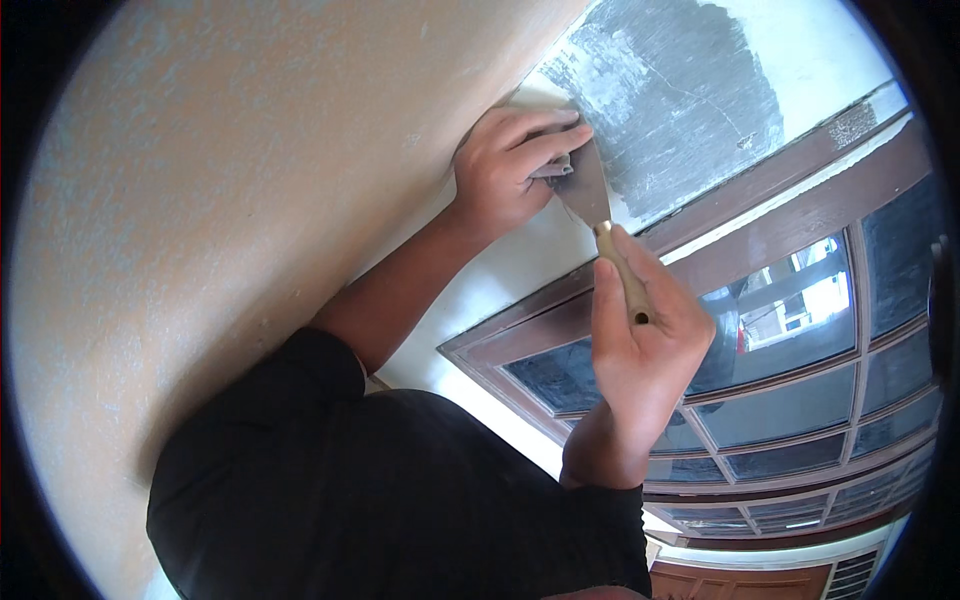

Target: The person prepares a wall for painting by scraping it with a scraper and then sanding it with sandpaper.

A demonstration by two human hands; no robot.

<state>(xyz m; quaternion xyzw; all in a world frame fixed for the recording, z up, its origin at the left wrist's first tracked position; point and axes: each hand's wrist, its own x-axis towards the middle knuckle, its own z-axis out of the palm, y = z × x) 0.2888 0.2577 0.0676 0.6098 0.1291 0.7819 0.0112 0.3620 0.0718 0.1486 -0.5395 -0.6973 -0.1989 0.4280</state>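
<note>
My right hand [652, 322] grips the pale handle of a putty knife [589, 184], whose broad metal blade points up towards my left hand. A metal ferrule joins blade and handle, and the handle's butt has a hole. My left hand [502, 161] is curled around a small grey object [553, 167], mostly hidden by the fingers, so its kind is unclear. The left fingertips are at the blade's upper edge. Just beyond the blade lies a rough grey patch [690, 97] on the white wall [814, 45], with a thin crack running across it.
A beige, mottled wall [225, 165] rises close on my left and meets the white wall in a corner. To the right is a brown window frame [795, 206] with several glass panes [780, 405]. Lower right, a brown panelled door [742, 583] shows.
</note>
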